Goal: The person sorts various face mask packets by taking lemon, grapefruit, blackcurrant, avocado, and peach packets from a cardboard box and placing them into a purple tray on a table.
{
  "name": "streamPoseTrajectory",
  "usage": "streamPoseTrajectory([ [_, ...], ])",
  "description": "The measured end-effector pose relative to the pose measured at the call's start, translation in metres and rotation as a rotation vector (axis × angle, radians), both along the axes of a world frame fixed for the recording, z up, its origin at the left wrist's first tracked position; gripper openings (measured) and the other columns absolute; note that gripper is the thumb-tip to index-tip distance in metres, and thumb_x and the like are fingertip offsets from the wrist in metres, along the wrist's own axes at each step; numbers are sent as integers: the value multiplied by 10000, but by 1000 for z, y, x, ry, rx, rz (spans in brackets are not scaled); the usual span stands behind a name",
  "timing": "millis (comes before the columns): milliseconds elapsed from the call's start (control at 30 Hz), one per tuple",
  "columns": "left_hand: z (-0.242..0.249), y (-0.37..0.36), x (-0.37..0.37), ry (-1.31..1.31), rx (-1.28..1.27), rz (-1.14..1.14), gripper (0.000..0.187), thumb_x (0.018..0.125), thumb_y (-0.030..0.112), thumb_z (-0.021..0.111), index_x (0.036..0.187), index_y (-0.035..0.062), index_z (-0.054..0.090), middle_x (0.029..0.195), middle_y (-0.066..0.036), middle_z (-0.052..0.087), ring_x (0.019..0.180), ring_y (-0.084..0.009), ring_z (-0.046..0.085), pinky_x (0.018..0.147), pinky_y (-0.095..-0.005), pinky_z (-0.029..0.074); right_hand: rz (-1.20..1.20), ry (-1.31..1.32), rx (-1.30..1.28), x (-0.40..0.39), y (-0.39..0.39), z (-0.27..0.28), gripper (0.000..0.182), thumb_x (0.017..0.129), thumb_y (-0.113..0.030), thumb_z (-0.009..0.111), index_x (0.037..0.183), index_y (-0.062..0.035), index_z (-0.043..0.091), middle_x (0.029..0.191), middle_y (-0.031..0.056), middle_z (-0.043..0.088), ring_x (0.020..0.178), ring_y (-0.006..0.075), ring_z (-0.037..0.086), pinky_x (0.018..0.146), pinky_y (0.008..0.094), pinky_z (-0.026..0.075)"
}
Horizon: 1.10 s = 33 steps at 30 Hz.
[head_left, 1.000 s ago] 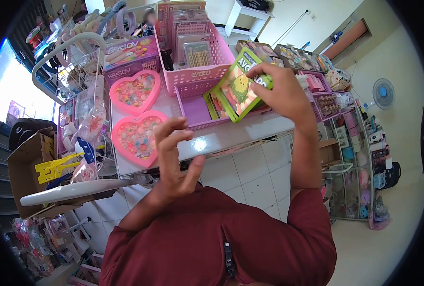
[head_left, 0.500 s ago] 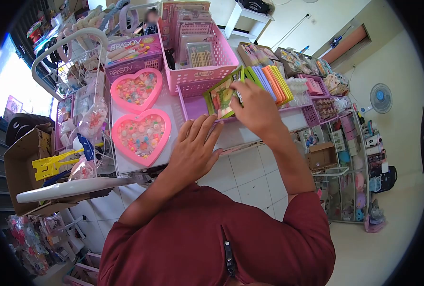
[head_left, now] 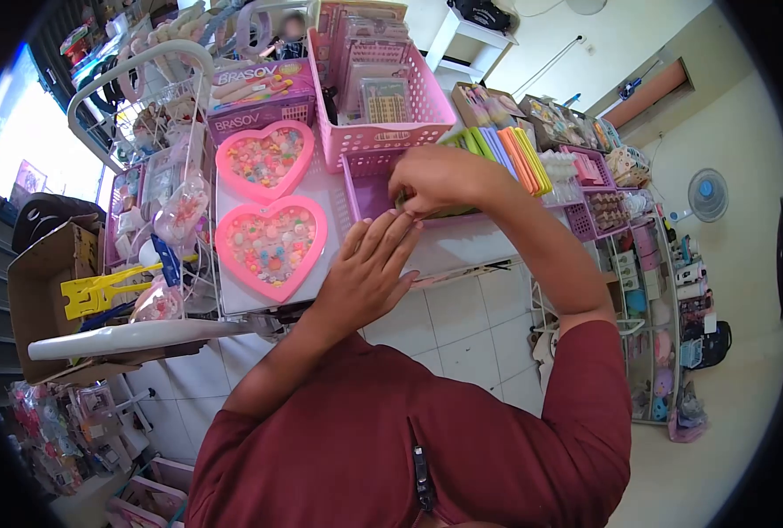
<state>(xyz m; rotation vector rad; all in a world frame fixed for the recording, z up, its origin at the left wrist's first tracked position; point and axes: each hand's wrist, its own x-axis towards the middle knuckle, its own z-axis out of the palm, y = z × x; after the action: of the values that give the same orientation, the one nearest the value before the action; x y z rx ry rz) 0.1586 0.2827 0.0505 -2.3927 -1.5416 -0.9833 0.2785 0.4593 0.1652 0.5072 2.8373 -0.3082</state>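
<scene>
Head view: my R hand (head_left: 428, 180) is down over the purple basket (head_left: 356, 192), palm side down, fingers curled in at the L part of a green packet (head_left: 455, 210). Can't tell if they're closed on it, as the hand covers that bit. My L hand (head_left: 365, 268) is flat-ish, fingers out straight & nearly together, thumb a bit apart, tips at the basket's near rim, right by the R fingertips; nothing seen in it.

Green packet's in the basket, mostly under my R hand & wrist. What shows is a thin green strip along the near side, running approx L to R; full long axis & which way the front points, can't tell. No print readable, just green.

To its R, a row of coloured packets (head_left: 502, 157) stands on edge, slim sides up, long edges slanting from far L to near R. Order L to R: green, pale violet-blue, orange, yellow. Look thin, flat, bright, packed close.

Behind the basket: pink basket (head_left: 391, 135) w/ boxed items upright in it. To the L, 2 pink heart cases (head_left: 272, 249) w/ multicol. beads on the white table (head_left: 334, 195), one nearer me, one farther; BRASOV boxes (head_left: 262, 97) just past them.
</scene>
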Motion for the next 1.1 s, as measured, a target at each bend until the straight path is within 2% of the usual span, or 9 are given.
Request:
streamPoseTrajectory([
  [267, -2, -1, 1, 22, 12, 21, 664, 909, 357, 700, 1467, 69, 484, 1501, -102, 481, 1384, -279, 454, 1143, -480, 349, 38, -156, -85, 5, 6, 1, 301, 782, -178, 776, 1046, -35, 766, 1054, 151, 735, 1004, 337, 692, 868, 414, 551],
  [467, 3, -2, 1, -26, 26, 14, 600, 871, 310, 749, 1404, 105, 564, 1479, -111, 505, 1384, -293, 469, 1136, -492, 373, -27, 539, -30, 64, -59, 55, 334, 818, -125, 802, 1134, -43, 730, 1194, 138, 711, 1113, 333, 675, 930, 414, 544],
  [633, 1, -29, -14, -244, 190, -185, 475, 796, 185, 818, 1238, 93, 672, 1347, -159, 607, 1257, -346, 591, 1051, -473, 479, 85, 575, -932, 130, -104, -22, 324, 879, -115, 778, 1182, -33, 695, 1157, 124, 722, 1110, 277, 684, 980, 392, 527],
  [767, -28, -88, -23, -812, -796, -483, 390, 890, 193, 777, 1219, 20, 659, 1221, -169, 662, 1126, -325, 663, 1002, -384, 514, -442, 209, -1579, 152, -131, -209, 347, 986, -245, 685, 1256, -28, 667, 1190, 62, 709, 1084, 208, 665, 977, 335, 509],
  [867, -122, -143, -19, -1224, -1274, 69, 381, 980, 267, 678, 1235, -15, 656, 1249, -177, 679, 1185, -315, 649, 1046, -399, 482, -658, 246, -1503, 135, -183, -363, 448, 1029, -373, 594, 1304, -24, 648, 1257, 73, 688, 1205, 211, 602, 1067, 347, 443],
  [933, -209, -208, -37, -689, -1209, 331, 487, 1006, 385, 605, 1270, -24, 627, 1247, -207, 674, 1153, -349, 660, 1022, -419, 487, -441, 96, -1288, 159, -228, -524, 505, 1040, -420, 540, 1360, -38, 627, 1355, 95, 649, 1300, 226, 547, 1132, 367, 387],
  [1000, -263, -287, -68, -695, -1704, 679, 591, 978, 464, 610, 1319, -18, 595, 1269, -243, 661, 1148, -379, 660, 1024, -453, 475, -882, -71, -1515, 166, -241, -520, 537, 1049, -442, 483, 1377, -39, 617, 1414, 149, 614, 1343, 279, 531, 1153, 389, 372],
  [1033, -310, -352, -80, -658, -1667, 1007, 543, 950, 466, 637, 1205, -13, 653, 1062, -217, 713, 1006, -350, 699, 931, -481, 509, -765, -101, -1411, 172, -241, -530, 551, 1047, -453, 472, 1377, -36, 616, 1425, 161, 604, 1355, 290, 523, 1156, 391, 371],
  [1100, -294, -432, -77, -1246, -1443, 1581, 476, 949, 455, 635, 1080, -2, 666, 909, -158, 687, 861, -291, 688, 799, -498, 527, -415, -201, -1185, 191, -231, -573, 566, 1046, -461, 460, 1365, -21, 617, 1439, 170, 591, 1363, 311, 518, 1160, 392, 368],
])
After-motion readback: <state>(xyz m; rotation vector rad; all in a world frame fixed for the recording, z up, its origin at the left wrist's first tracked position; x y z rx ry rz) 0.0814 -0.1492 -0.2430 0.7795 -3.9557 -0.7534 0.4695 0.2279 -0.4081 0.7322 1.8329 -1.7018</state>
